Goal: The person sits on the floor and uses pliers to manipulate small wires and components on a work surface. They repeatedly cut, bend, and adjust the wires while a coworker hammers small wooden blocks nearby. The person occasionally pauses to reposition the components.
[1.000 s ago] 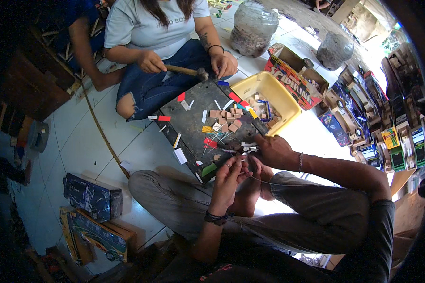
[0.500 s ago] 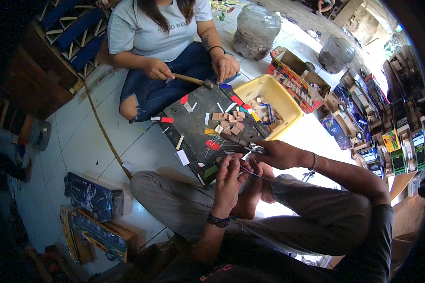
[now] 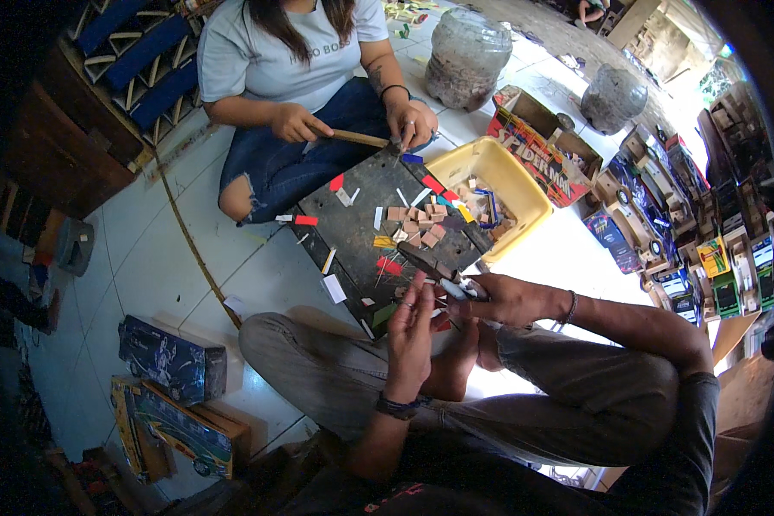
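My right hand (image 3: 509, 300) grips a pair of pliers (image 3: 434, 269) whose dark jaws point left over the near edge of a dark work board (image 3: 361, 225). My left hand (image 3: 411, 334) is raised just below the pliers, fingers pinched on a small piece I cannot make out. Small wooden blocks (image 3: 418, 223) and red, white and yellow scraps lie on the board. Across the board a seated person's hand (image 3: 294, 125) holds a wooden-handled hammer (image 3: 359, 138).
A yellow tub (image 3: 525, 193) with bits in it sits right of the board. Two large jars (image 3: 466, 57) stand behind it. Cardboard toy trucks (image 3: 662, 215) crowd the right side. Blue boxes (image 3: 170, 361) lie on the white tiled floor at left. My crossed legs fill the foreground.
My two hands have stayed together at the board's near edge, shifting slightly right. The other person's hammer has moved lower and leftward along the board's far edge.
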A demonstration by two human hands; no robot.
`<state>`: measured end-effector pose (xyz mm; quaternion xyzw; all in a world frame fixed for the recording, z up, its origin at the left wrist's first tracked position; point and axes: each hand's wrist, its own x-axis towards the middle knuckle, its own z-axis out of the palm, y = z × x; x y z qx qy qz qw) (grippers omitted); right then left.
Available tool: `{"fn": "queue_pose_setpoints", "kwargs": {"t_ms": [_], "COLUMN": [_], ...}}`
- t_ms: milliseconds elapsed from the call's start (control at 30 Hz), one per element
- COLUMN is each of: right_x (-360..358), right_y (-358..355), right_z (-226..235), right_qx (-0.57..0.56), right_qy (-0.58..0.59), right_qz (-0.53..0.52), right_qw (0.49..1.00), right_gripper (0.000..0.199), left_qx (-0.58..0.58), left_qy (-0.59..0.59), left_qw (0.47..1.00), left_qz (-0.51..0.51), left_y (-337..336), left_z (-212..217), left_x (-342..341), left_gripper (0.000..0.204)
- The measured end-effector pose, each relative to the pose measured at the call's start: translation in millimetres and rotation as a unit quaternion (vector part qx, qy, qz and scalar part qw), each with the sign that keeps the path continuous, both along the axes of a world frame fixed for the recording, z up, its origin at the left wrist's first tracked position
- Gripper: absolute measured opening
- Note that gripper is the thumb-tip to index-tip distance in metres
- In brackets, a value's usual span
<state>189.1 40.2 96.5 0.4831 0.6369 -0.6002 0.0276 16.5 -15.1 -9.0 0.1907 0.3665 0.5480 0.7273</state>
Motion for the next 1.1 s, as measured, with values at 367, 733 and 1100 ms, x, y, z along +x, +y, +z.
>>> {"fn": "queue_pose_setpoints", "kwargs": {"t_ms": [367,733,1100], "right_x": [8,19,17], "right_y": [6,5,3], "right_z": [-3,-21,-21], "right_qx": [0.123,0.076,0.120], "right_qy": [-0.029,-0.057,-0.070], "right_qz": [0.022,0.080,0.089], "right_qw": [0.992,0.992,0.986], "right_gripper": [0.044,0.047,0.043], "left_qx": [0.074,0.123,0.114], "left_qy": [0.112,0.153,0.162], "left_qw": [0.988,0.972,0.969], "left_qz": [-0.071,-0.133,-0.147], "left_y": [1,1,0], "left_z": [6,-1,0], "left_x": [-4,-7,-7], "left_gripper": [0.032,0.024,0.025]}}
